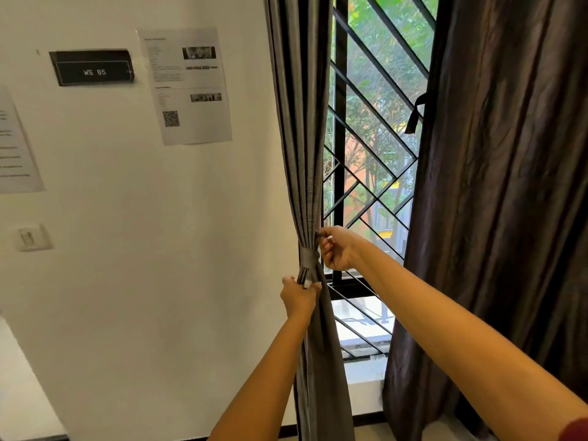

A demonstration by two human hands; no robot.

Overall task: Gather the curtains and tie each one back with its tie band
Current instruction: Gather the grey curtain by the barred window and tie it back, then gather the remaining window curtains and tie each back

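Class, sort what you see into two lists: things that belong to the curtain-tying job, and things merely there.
Belongs to the job: left curtain, left tie band wrapped round it, right curtain, right tie band hanging loose, left hand, right hand.

Merely there: WS 05 sign, printed sheet, wall switch, window grille.

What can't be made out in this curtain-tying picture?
Head view:
- What the right hand pinches beside the left curtain: too small.
- Tie band: far side hidden behind that curtain.
- Printed sheet: text too small.
- Right curtain: top cut off by the frame edge.
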